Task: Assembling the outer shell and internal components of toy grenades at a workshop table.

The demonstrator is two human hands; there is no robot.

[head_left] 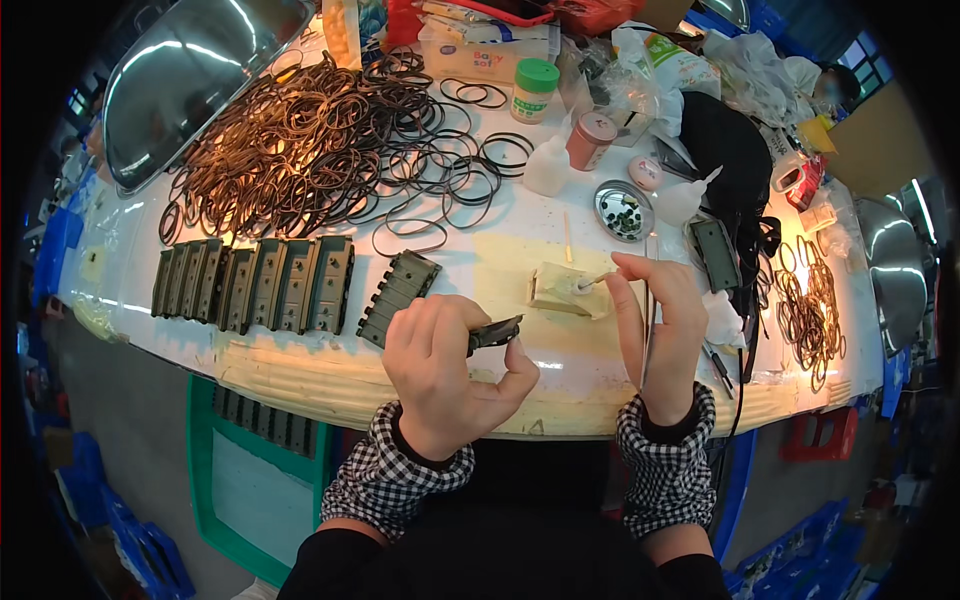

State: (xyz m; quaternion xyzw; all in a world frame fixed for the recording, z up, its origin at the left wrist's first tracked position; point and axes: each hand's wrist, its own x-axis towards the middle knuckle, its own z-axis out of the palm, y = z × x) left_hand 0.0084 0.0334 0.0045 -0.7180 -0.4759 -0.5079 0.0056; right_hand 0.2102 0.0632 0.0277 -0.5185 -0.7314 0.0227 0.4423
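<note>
My left hand (440, 370) is closed on a small dark green moulded part (495, 333), gripped between thumb and fingers. My right hand (665, 325) pinches a thin stick (600, 280) between thumb and forefinger; its end meets a white dab on a cream, tape-wrapped block (558, 289). Slim metal tweezers (648, 340) also lie within the right hand, running along the palm. Just beyond my left hand rests a dark green ridged part (400, 290). Farther left, several similar green parts (290, 285) stand in a row.
A big heap of dark rubber rings (290, 145) covers the back left. Behind the block are a round dish of small dark pieces (623, 210), a white squeeze bottle (547, 165), a green-lidded jar (535, 90) and a pink tin (591, 139). A green crate (205, 470) sits below the table edge.
</note>
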